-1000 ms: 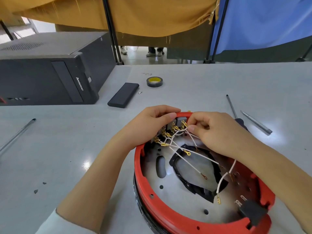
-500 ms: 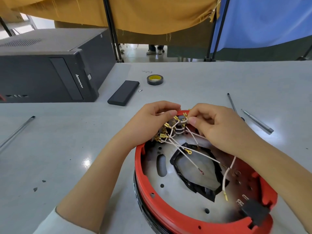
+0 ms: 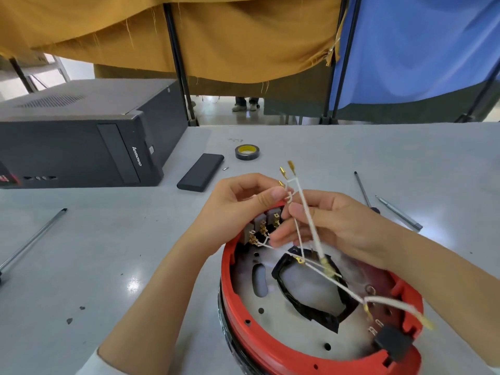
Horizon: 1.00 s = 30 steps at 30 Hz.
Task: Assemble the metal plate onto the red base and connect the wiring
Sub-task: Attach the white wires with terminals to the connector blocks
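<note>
The red base (image 3: 273, 345) is a round ring lying on the grey table, with the metal plate (image 3: 292, 328) seated inside it. Grey switch blocks (image 3: 263, 223) with brass terminals stand at its far rim. My left hand (image 3: 243, 209) pinches a bunch of white wires (image 3: 308, 220) above that rim, their brass connectors pointing up. My right hand (image 3: 332, 226) is beside it, fingers curled around the same wires. More white wires trail across the plate to the right rim, near a black plug block (image 3: 392, 345).
A black computer case (image 3: 81, 139) lies at the left. A flat black box (image 3: 201, 172) and a roll of black tape (image 3: 247, 152) lie beyond my hands. Screwdrivers (image 3: 397, 216) lie at the right, and a thin metal rod (image 3: 32, 239) at the left.
Both hands have lifted the wire bunch up off the switch terminals, so connectors now stick up above my fingers. The loose wire ends have swung toward the right rim.
</note>
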Each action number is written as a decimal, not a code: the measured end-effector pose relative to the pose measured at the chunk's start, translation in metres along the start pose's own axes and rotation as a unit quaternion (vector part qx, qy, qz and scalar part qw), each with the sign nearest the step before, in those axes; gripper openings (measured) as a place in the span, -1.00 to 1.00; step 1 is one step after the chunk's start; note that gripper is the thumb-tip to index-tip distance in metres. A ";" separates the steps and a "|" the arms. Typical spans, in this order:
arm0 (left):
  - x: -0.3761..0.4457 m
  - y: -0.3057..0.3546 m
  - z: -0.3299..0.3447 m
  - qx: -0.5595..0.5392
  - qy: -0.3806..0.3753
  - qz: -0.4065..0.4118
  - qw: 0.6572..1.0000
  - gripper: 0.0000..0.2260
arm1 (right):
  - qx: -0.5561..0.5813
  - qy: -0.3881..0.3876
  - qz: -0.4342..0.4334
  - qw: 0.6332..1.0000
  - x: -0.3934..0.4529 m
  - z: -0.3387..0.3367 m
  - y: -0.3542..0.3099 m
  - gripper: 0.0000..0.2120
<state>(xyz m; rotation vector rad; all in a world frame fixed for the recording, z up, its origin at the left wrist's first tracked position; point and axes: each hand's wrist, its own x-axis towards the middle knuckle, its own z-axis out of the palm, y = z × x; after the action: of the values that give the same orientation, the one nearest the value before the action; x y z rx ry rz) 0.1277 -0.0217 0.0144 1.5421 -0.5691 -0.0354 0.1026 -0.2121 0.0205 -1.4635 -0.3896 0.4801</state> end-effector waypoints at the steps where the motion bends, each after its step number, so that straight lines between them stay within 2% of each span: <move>1: -0.001 0.001 0.000 -0.011 -0.009 -0.005 1.000 -0.79 | 0.019 -0.010 0.008 1.000 0.000 0.001 -0.001 -0.81; 3: -0.003 0.004 0.002 -0.030 -0.024 -0.009 0.999 -0.78 | 0.051 -0.026 0.026 0.998 0.000 0.006 -0.003 -0.83; 7: -0.005 0.009 0.001 -0.033 -0.033 -0.011 0.999 -0.91 | 0.076 -0.065 0.072 0.992 -0.001 0.015 -0.005 -0.84; 10: -0.005 0.010 -0.003 -0.019 -0.050 -0.038 0.998 -0.85 | 0.091 -0.066 0.106 0.988 -0.002 0.017 -0.005 -0.84; 16: -0.005 0.007 -0.010 0.029 -0.014 -0.073 0.997 -0.87 | 0.141 0.119 0.061 0.981 -0.007 0.001 -0.027 -0.76; 18: -0.004 0.006 -0.008 0.054 -0.004 -0.090 0.994 -0.85 | 0.028 0.144 0.047 0.988 -0.011 0.002 -0.033 -0.73; 20: -0.004 0.005 -0.005 0.077 0.000 -0.095 0.992 -0.83 | -0.134 0.184 0.025 0.973 -0.014 0.008 -0.032 -0.83; 22: -0.005 0.005 -0.002 0.096 -0.015 -0.101 0.990 -0.82 | -0.297 0.235 -0.005 0.925 -0.015 0.013 -0.028 -0.93; 25: -0.006 0.003 -0.001 0.123 -0.051 -0.107 0.985 -0.83 | -0.510 0.260 -0.048 0.818 -0.014 0.013 -0.018 -0.96; 27: -0.007 0.000 -0.002 0.153 -0.058 -0.098 0.982 -0.83 | -0.579 0.237 -0.051 0.778 -0.013 0.012 -0.013 -0.93; 30: -0.008 -0.003 0.000 0.206 -0.043 -0.059 0.976 -0.75 | -0.608 0.200 -0.038 0.768 -0.011 0.006 -0.001 -0.88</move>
<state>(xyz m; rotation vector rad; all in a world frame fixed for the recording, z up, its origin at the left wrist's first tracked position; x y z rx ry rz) 0.1220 -0.0185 0.0093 1.9865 -0.5770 -0.0785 0.0900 -0.2126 0.0226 -2.7288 -0.4237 -0.2802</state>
